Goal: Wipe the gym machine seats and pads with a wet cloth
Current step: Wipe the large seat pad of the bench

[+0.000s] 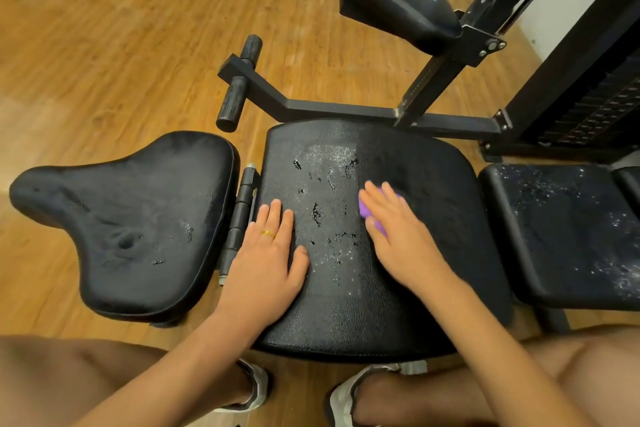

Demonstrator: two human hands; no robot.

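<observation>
Two-handed, leaned on the middle pad (346,305): laid the left hand (266,253) flat, fingers straight and holding nothing, near the pad's left edge just beside the hinge (242,211); spread the right hand (394,232), slightly blurred, flat over the purple cloth (364,211), fingers straight, pressing it to the cracked surface rather than gripping it. Saw only a sliver of cloth past the fingers, right of the pad's centre. Judged the cloth soft, light and limp, apt to bunch or slip out when wet; best pinned under the whole palm or gathered at its middle. Judged the flaking surface likely to snag it. Noted the saddle-shaped seat (121,218) to the left, the speckled bench pad (561,236) to the right, and farther off the raised seat (391,0), the foot rollers (239,87) and the wooden floor (104,45).
</observation>
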